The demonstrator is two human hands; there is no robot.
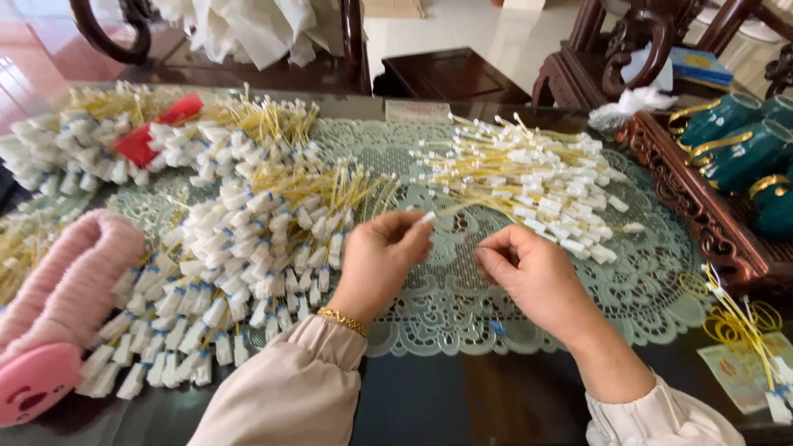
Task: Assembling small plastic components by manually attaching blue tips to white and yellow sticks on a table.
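Hands pinching yellow wire — white tags beside.

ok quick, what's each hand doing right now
left hand: closed, pinching one thin yellow cable near its white tip.
right hand: fingers curled shut; what it holds cannot be told.

**What Can Be Counted**

Two hands are seen, a left hand and a right hand. One gold bracelet is worn. One lace mat is laid on the desk. One pink plush toy is seen. The white-tipped yellow wires are too many to be counted.
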